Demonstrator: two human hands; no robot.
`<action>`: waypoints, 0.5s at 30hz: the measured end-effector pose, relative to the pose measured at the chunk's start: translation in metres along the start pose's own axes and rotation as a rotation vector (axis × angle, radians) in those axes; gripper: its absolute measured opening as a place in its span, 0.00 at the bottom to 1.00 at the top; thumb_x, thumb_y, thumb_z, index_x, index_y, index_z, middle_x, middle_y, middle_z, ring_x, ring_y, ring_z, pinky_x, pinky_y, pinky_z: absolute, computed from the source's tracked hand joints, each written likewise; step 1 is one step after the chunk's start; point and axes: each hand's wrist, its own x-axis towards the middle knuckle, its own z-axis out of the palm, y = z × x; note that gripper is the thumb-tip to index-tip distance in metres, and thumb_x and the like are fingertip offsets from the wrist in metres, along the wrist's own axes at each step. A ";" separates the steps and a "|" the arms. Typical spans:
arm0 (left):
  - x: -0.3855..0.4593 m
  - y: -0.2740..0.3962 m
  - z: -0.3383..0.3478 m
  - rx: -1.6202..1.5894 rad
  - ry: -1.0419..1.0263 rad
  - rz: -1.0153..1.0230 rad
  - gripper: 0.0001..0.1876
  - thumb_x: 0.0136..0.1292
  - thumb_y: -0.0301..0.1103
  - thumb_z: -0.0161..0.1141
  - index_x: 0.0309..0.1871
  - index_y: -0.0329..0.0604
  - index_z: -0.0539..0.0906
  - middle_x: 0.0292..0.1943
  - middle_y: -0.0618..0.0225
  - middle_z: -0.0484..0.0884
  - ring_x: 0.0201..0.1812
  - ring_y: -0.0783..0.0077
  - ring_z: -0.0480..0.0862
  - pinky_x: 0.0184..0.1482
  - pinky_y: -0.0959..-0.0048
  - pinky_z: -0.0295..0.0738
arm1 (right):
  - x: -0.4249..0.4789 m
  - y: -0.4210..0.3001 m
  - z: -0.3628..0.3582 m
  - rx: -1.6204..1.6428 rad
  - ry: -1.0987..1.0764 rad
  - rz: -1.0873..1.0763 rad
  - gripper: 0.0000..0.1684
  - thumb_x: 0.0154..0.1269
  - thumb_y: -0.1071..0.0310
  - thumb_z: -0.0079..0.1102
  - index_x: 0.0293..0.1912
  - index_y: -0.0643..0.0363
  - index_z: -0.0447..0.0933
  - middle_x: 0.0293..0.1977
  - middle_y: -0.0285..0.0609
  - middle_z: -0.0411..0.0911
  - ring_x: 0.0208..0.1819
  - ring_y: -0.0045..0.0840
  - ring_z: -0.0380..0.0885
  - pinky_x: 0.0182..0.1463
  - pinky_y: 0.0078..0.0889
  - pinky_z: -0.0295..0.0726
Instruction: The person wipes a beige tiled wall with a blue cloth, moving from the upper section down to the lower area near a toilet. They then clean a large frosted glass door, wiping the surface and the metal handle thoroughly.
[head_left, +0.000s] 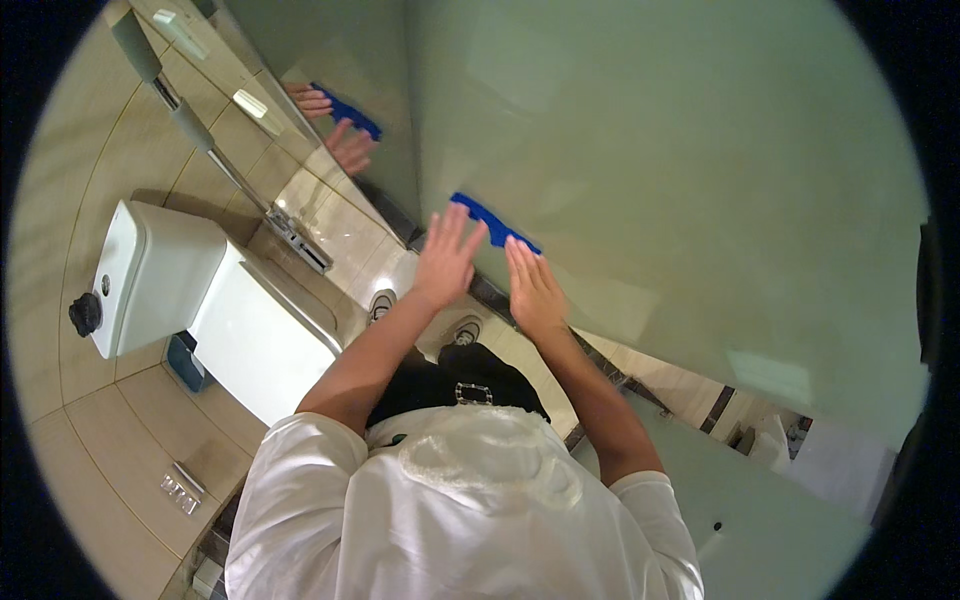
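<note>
A blue cloth or flat blue wiping tool (495, 223) lies against the frosted glass panel (637, 165) before me; which of the two it is, I cannot tell. My left hand (448, 255) is raised at its upper left end, fingers spread and slightly blurred, the fingertips over its edge. At its lower right end, the fingers of my right hand (535, 289) lie together and extended, their tips on the blue item. Whether either hand grips it is not clear. Both hands and the blue item appear again as a reflection at the upper left.
On the left stands a white toilet (262, 337) with a black object (85, 314) on its tank. A flat mop with a metal pole (236, 176) leans beyond it. Below sits a blue-green bin (189, 363). A dark stone sill (491, 292) runs under the glass.
</note>
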 end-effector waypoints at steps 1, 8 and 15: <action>0.007 -0.008 -0.010 0.004 0.071 -0.073 0.38 0.48 0.28 0.60 0.66 0.38 0.61 0.68 0.40 0.52 0.71 0.44 0.49 0.70 0.47 0.42 | 0.015 -0.005 -0.005 -0.028 0.029 -0.010 0.29 0.63 0.68 0.41 0.64 0.64 0.61 0.68 0.35 0.56 0.67 0.20 0.57 0.68 0.25 0.56; 0.017 -0.050 -0.012 -0.147 0.124 -0.196 0.40 0.48 0.26 0.58 0.67 0.29 0.55 0.67 0.40 0.55 0.71 0.44 0.49 0.70 0.50 0.43 | 0.089 -0.033 -0.016 -0.143 0.036 -0.114 0.30 0.63 0.66 0.41 0.63 0.69 0.61 0.70 0.42 0.50 0.72 0.25 0.47 0.73 0.29 0.42; -0.007 -0.013 0.034 -0.075 -0.128 -0.207 0.44 0.48 0.32 0.60 0.69 0.29 0.51 0.68 0.42 0.53 0.73 0.47 0.45 0.71 0.50 0.40 | 0.030 -0.015 0.026 -0.200 -0.185 -0.177 0.31 0.65 0.64 0.39 0.65 0.69 0.58 0.72 0.40 0.45 0.73 0.26 0.42 0.74 0.31 0.37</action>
